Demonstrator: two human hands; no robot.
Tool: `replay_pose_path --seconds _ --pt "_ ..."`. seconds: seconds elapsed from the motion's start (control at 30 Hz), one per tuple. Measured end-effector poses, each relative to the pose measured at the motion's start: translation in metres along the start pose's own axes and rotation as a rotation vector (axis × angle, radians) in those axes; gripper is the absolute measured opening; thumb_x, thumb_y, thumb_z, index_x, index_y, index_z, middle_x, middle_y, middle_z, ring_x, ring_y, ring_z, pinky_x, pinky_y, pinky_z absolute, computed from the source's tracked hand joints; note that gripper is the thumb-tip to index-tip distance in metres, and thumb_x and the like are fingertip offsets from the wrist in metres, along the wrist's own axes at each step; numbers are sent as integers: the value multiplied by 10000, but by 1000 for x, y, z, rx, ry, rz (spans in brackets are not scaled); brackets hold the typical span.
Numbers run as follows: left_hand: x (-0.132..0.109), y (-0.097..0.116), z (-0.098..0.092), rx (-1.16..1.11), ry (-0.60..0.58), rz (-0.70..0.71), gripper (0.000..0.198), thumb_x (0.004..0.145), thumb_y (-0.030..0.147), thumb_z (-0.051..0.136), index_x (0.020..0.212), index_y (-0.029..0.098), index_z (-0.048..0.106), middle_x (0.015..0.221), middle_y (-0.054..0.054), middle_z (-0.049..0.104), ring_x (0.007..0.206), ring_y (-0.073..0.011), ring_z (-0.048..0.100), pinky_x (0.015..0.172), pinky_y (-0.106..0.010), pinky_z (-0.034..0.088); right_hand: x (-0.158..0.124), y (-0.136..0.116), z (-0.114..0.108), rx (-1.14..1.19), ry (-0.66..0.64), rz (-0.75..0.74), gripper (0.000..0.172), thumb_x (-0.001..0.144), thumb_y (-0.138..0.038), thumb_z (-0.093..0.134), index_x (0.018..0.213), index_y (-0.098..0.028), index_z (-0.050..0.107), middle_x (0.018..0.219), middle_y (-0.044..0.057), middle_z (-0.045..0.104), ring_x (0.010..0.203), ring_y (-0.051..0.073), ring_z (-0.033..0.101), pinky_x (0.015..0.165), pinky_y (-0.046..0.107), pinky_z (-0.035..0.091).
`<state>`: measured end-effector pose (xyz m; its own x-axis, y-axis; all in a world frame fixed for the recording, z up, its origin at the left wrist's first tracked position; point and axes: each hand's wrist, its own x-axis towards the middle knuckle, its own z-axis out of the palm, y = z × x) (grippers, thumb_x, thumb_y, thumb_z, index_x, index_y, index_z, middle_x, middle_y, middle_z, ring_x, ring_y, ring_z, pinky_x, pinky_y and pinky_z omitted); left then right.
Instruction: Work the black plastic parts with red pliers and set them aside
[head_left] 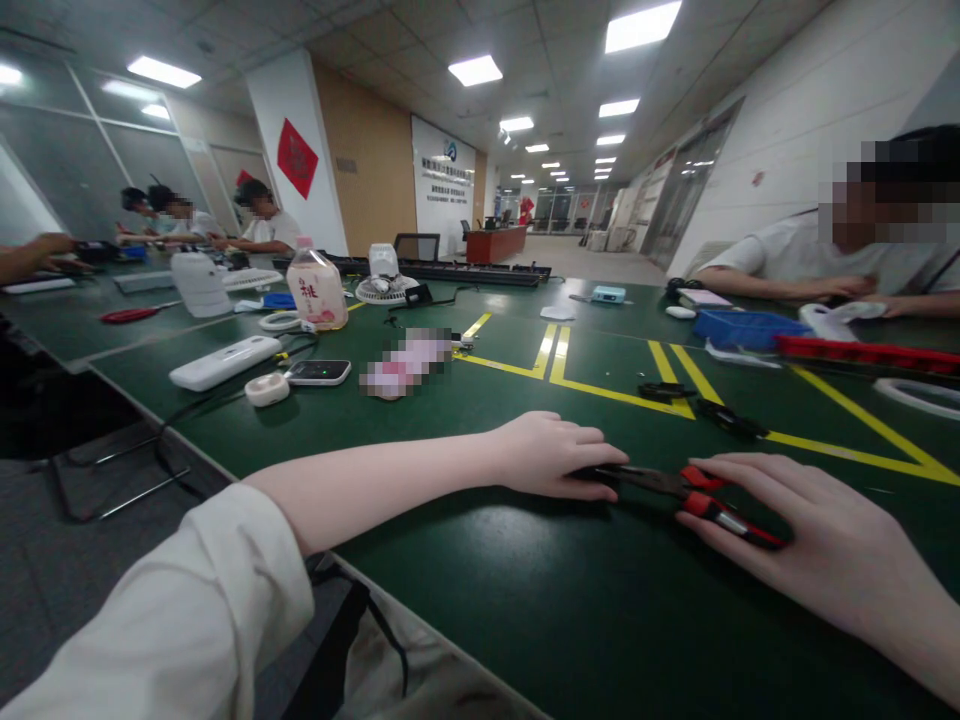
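Note:
My right hand [817, 530] is closed around the red and black handles of a pair of pliers [664, 482], whose jaws point left. Between the thumb and fingers of my left hand [544, 455] is a small black part [594, 471], mostly covered by the fingers. The jaws of the pliers meet or nearly touch this part; I cannot tell which. Both hands are low over the green tabletop [510, 570]. Beyond them, two groups of black pieces [666, 390] lie by the yellow tape lines.
A phone [321, 373], a round white case [267, 389], a white power strip [225, 362] and a pink drink bottle [316, 285] stand or lie to the left. At the right are a blue tray [739, 328] and a red rack [862, 352]. A co-worker [810, 260] sits across the table.

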<state>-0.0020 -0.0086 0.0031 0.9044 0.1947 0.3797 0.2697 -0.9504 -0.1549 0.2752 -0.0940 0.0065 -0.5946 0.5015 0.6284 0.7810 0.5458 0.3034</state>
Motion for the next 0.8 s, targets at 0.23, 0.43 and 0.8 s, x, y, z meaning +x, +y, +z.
replay_pose_path --seconds 0.23,0.43,0.8 --pt "1 1 -1 -13 -7 50 467 984 480 532 1310 146 559 1086 -69 691 896 -176 678 732 -296 477 0 0 1 38 19 -47 373 890 -501 571 1056 -173 637 938 92 702 774 217 696 664 338 572" --pt "1 0 -3 -11 -21 60 477 990 474 524 1340 150 535 1106 -71 680 891 -170 670 723 -289 466 1 0 1 112 -11 -14 366 883 -533 572 1026 -203 638 903 71 705 746 203 707 631 314 595" --pt "0 -1 0 37 -19 60 524 1012 493 464 1426 172 458 1084 -67 674 880 -170 660 697 -291 448 -6 0 1 300 -181 194 337 859 -521 624 1065 -254 633 961 62 719 821 236 705 671 350 599"
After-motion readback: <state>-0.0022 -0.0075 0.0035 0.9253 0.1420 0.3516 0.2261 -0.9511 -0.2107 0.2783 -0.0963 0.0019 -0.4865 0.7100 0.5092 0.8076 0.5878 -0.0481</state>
